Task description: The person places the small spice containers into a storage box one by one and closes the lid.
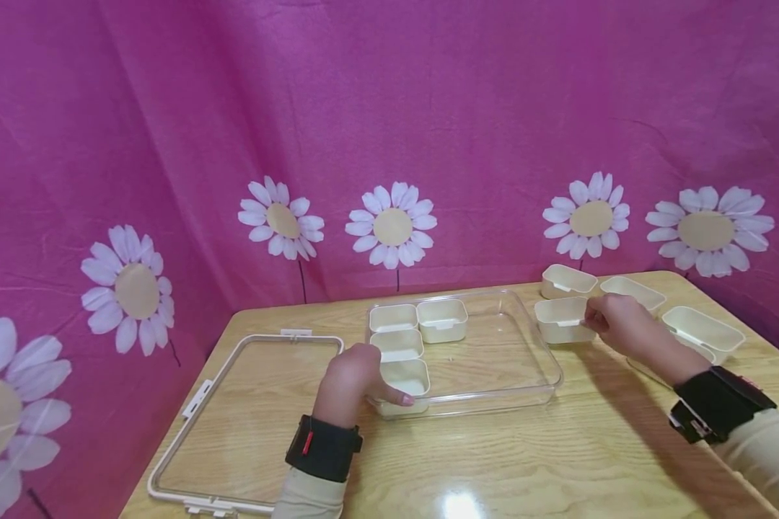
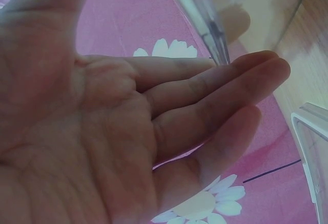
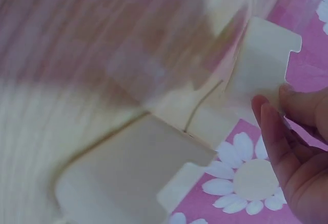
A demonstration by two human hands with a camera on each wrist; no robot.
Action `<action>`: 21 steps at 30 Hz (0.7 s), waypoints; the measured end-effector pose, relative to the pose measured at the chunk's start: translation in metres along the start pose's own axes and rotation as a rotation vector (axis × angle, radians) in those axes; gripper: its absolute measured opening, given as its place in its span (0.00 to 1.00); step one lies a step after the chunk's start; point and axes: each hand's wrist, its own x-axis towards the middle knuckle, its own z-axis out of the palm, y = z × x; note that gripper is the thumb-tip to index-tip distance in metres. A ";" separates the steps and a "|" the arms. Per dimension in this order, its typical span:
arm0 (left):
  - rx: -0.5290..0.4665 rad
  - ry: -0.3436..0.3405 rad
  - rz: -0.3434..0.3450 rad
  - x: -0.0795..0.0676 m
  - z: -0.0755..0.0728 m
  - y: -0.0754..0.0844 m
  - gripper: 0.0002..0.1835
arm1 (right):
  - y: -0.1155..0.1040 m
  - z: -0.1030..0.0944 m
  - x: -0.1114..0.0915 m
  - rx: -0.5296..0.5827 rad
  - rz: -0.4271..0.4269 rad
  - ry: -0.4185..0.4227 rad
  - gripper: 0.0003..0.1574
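Note:
My right hand [image 1: 630, 331] pinches the right end of a small cream bin [image 1: 561, 321], just beyond the right wall of a clear plastic box [image 1: 493, 404]. Thumb and fingertips meet on the bin's rim in the right wrist view. At the clear box's front left corner rests my left hand [image 1: 353, 378], its thumb stretched over a cream bin [image 1: 405, 375] inside. The left wrist view shows that hand's fingers nearly straight, touching the clear wall [image 2: 210, 29]. Several cream bins stand inside the box, in its left part.
More cream bins stand at the table's right: one at the back [image 1: 568, 280], one beside it [image 1: 635, 292] and one farther right [image 1: 704, 328]. Left of the box lies a clear lid [image 1: 247, 425] with a white frame and clips. A pink flowered cloth [image 1: 480, 144] hangs behind the table.

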 end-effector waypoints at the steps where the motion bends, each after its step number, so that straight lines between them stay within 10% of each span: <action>1: -0.001 -0.001 -0.002 0.000 0.000 0.000 0.40 | -0.001 -0.003 0.001 -0.005 0.017 -0.008 0.08; 21: -0.014 -0.006 -0.007 0.000 -0.001 0.000 0.41 | -0.050 -0.037 0.031 -0.015 -0.015 0.165 0.09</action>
